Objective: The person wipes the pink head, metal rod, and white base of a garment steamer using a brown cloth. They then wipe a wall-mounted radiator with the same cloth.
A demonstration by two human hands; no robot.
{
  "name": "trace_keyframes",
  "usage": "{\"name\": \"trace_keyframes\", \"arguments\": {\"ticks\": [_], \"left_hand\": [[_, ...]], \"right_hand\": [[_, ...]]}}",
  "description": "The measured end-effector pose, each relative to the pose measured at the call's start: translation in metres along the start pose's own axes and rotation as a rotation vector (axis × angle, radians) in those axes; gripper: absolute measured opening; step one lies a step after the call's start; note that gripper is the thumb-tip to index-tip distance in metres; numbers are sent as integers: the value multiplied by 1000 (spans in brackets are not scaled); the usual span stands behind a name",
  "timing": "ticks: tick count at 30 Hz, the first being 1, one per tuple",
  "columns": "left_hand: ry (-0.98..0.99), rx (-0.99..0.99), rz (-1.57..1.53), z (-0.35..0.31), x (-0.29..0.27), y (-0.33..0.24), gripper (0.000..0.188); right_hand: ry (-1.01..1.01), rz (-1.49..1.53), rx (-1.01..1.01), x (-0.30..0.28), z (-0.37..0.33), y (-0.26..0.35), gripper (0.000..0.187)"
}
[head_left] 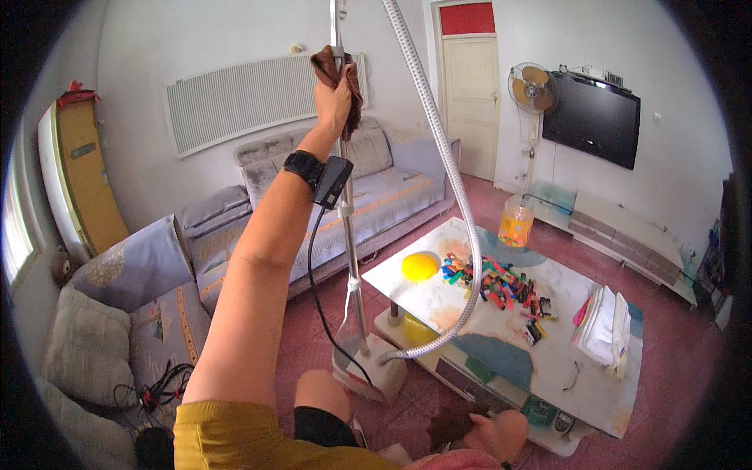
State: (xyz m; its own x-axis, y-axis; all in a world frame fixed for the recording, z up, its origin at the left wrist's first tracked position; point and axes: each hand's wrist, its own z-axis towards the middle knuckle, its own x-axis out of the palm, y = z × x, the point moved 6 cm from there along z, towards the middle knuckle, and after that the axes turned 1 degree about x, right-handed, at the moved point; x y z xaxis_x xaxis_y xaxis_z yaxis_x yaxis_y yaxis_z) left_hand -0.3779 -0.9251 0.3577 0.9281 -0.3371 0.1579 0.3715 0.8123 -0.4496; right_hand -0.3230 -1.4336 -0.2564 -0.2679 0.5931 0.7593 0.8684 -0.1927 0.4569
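Observation:
A floor-standing garment steamer with a pale base (376,368) and an upright metal pole (350,243) stands in front of me. High on the pole, my left hand (333,100) is wrapped around it through a brown cloth (350,78). A ribbed grey hose (439,129) arches down beside the pole to the base. At the lower edge, my right hand (501,435) is closed on another brown cloth (454,425); its fingers are partly hidden. On my left wrist sits a black strap with a small box (332,182), and a black cable hangs from it.
A marble-patterned coffee table (576,384) at right bears a pile of small colourful pieces (501,283), a yellow round object (421,267), a clear jar (515,225) and folded white cloths (605,327). A covered sofa (399,184) lines the back and left. Tangled cables (160,388) lie at lower left.

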Motion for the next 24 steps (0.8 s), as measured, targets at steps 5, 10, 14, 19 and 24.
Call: {"name": "trace_keyframes", "arguments": {"ticks": [5, 10, 14, 19, 24], "left_hand": [[15, 89, 0, -50, -18, 18, 37], [49, 54, -9, -133, -33, 29, 43], [122, 162, 67, -175, -44, 35, 38], [194, -351, 324, -145, -86, 62, 50], [-106, 25, 154, -156, -131, 27, 36]], "right_hand": [[47, 53, 2, 0, 3, -25, 39], [90, 10, 5, 6, 0, -33, 41], [66, -49, -5, 18, 2, -19, 42], [83, -58, -9, 36, 21, 34, 40], [203, -129, -191, 72, 59, 98, 37]]}}
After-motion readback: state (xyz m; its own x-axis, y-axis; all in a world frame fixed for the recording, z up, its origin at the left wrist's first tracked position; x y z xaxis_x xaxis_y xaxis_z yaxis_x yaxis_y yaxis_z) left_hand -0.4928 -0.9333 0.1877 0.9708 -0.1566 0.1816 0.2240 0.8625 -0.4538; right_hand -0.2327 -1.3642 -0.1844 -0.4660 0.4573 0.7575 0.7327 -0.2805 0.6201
